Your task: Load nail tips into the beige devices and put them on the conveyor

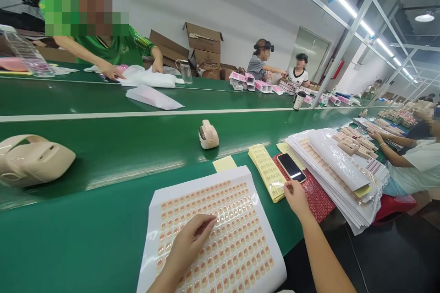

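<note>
A large white sheet covered with rows of small oval beige-and-orange stickers lies in front of me on the green table. Over its middle is my left hand, thumb and forefinger pinched together; whatever they hold, if anything, is too small to make out. My right hand pinches at the right edge of a stack of yellow label sheets printed with small dark text. A shiny, clear-looking label seems to be at its fingertips. Just beyond that hand rests a dark-screened phone.
Red bubble wrap lies under the phone, beside a tall pile of white sheets. Beige handheld devices stand on the green conveyor belt. Opposite, a person in green handles white wrapping. Another person works at right.
</note>
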The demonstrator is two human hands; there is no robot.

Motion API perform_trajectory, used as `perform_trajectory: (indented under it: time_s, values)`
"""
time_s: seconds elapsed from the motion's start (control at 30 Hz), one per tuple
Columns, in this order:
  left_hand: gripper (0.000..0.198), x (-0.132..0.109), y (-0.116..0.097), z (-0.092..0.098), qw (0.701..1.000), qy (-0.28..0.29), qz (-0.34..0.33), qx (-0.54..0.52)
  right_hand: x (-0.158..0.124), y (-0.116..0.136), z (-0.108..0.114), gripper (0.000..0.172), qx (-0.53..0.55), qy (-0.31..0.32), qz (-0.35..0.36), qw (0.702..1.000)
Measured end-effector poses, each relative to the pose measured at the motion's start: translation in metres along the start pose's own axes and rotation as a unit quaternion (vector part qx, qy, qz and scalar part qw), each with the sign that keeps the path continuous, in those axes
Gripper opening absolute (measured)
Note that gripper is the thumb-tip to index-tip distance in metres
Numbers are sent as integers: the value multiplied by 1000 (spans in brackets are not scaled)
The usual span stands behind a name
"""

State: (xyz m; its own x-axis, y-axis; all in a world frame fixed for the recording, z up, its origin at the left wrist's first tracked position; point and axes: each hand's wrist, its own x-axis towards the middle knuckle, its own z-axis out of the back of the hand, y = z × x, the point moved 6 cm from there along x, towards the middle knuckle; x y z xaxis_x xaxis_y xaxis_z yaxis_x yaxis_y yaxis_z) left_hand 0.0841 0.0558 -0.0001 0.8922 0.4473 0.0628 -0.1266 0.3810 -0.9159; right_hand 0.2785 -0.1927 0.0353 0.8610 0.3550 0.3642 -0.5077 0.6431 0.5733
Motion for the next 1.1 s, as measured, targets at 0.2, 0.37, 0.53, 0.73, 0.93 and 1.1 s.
perform_trajectory:
  time_s: [0.2, 0.37, 0.53, 0.73, 0.93, 1.1]
  values:
    - [40, 1, -5, 0, 1000, -6, 1, 7, 19, -5, -2, 12, -28, 51, -90, 994]
    - [39, 0, -1, 1, 1000, 0, 11, 8, 29, 7, -3, 16, -44, 77, -122, 988]
    - [38, -1, 1, -2, 999, 20, 27, 16, 26, 9, 4, 13, 3, 92, -157, 983]
    - [42, -5, -6, 19, 992, 54, 12, 109, 13, 6, 20, 20, 132, 109, -189, 967]
    - [54, 8, 51, 115, 958, -256, 109, 64, 0, 29, -9, 48, 304, 142, -163, 928]
    - [50, 16, 92, 174, 894, -420, 140, 65, -19, 86, -90, 48, 359, 240, -97, 897]
